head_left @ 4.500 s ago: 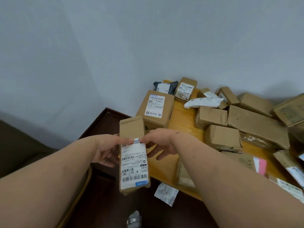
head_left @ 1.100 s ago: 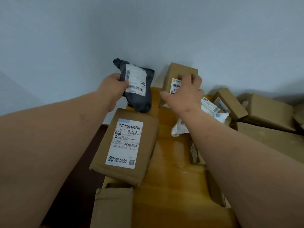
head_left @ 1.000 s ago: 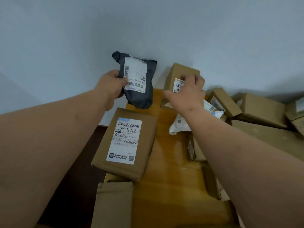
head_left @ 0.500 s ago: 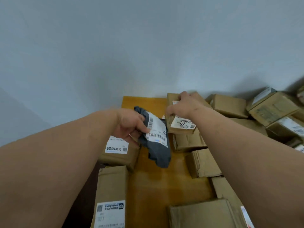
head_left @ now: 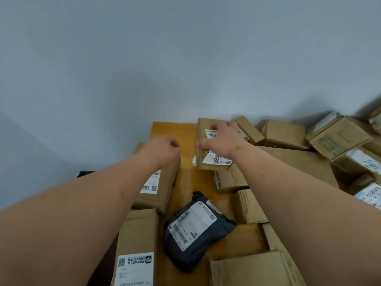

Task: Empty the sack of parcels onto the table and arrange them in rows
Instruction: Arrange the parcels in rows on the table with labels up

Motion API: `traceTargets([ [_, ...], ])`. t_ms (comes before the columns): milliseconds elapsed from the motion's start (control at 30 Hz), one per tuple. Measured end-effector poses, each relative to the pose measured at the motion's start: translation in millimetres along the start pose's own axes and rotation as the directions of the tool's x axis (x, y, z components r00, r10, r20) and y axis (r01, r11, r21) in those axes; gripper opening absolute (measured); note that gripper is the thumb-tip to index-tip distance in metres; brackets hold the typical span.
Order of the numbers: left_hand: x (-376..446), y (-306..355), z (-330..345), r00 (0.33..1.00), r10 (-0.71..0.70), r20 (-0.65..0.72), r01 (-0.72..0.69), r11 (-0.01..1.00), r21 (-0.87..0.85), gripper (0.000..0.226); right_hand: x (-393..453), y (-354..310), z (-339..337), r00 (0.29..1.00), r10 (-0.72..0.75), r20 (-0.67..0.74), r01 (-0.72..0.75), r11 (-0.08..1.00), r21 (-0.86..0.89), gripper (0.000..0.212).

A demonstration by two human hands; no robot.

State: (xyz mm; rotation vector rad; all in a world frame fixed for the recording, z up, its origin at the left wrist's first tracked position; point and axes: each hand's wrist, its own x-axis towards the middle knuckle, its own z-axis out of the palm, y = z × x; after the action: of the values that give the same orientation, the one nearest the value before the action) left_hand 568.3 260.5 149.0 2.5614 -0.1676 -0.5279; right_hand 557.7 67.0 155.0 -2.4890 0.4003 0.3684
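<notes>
Many cardboard parcels crowd a yellow wooden tabletop (head_left: 186,186) set against a pale grey wall (head_left: 165,58). Along the right side, brown boxes lie packed close together, among them a long flat box (head_left: 296,162) and an open-sided carton (head_left: 338,137) at the far right.

On the left edge, a large flat box (head_left: 162,188) with a white label lies under my left forearm, and a long narrow box (head_left: 138,240) sits just in front of it, nearer me.

Between these and the right-hand boxes, a dark grey plastic mailer bag (head_left: 195,230) lies flat on the bare wood, its white barcode label facing up; nothing is touching it.

At the far end of the tabletop, my right hand (head_left: 223,140) grips a small brown box (head_left: 206,159) from above, fingers curled over its far edge and thumb against its left side. This box rests on top of other parcels.

My left hand (head_left: 165,150) hovers above the large flat box, fingers curled in towards the palm, holding nothing that I can see.
</notes>
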Motion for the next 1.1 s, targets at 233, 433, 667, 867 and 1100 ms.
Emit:
traceTargets([
  [233,20,-64,-19,0.946,-0.301,-0.121,0.298,0.954,-0.038,0.081,30,-17,16,0.998,-0.035,-0.052,0.039,0.996,0.077,0.083],
  [433,24,-91,-7,0.929,-0.335,0.158,0.364,0.902,-0.230,0.107,65,-50,33,0.994,-0.089,-0.061,0.092,0.995,0.049,0.089],
  [667,46,-95,1,0.952,-0.288,0.102,0.302,0.937,-0.177,0.101,95,-80,74,0.989,-0.151,0.010,0.151,0.980,-0.127,0.090],
  [867,61,-99,6,0.968,-0.248,0.038,0.250,0.943,-0.220,0.100,108,-68,113,0.949,-0.134,0.286,0.164,0.983,-0.081,0.054],
  [1100,74,-99,3,0.968,-0.249,0.025,0.247,0.936,-0.250,0.102,116,-75,113,0.952,-0.128,0.278,0.119,0.992,0.049,0.057],
])
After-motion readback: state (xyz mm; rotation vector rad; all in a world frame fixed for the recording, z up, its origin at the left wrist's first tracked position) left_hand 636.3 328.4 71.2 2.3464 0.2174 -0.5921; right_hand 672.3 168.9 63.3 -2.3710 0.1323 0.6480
